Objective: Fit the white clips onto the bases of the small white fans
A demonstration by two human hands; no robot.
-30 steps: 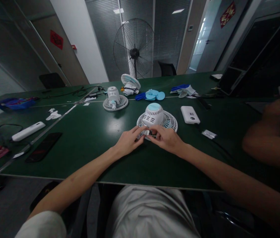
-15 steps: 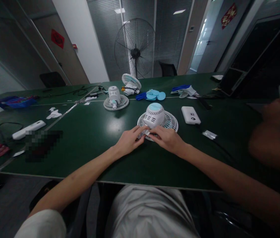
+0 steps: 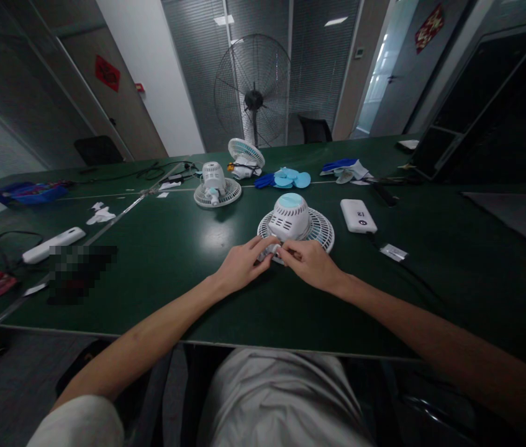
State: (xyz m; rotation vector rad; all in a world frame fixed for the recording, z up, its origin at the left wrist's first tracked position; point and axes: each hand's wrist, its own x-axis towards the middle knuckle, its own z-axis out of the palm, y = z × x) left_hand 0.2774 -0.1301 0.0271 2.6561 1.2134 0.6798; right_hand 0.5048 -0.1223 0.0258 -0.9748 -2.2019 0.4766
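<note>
At the near rim of the face-down fan (image 3: 290, 216) on the table (image 3: 169, 248), your left hand (image 3: 243, 266) pinches a small white piece (image 3: 272, 249) and your right hand (image 3: 313, 264) meets it with bunched fingertips, hold unclear, in seemingly delicate manipulation whose next move calls for steadiness.

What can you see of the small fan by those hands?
The fan looks plastic: white slotted housing with a round blue top, above a wide white grille lying face-down on the green table. The left hand holds a small pale part at the near edge; the right hand is there too, contact unclear.
</note>
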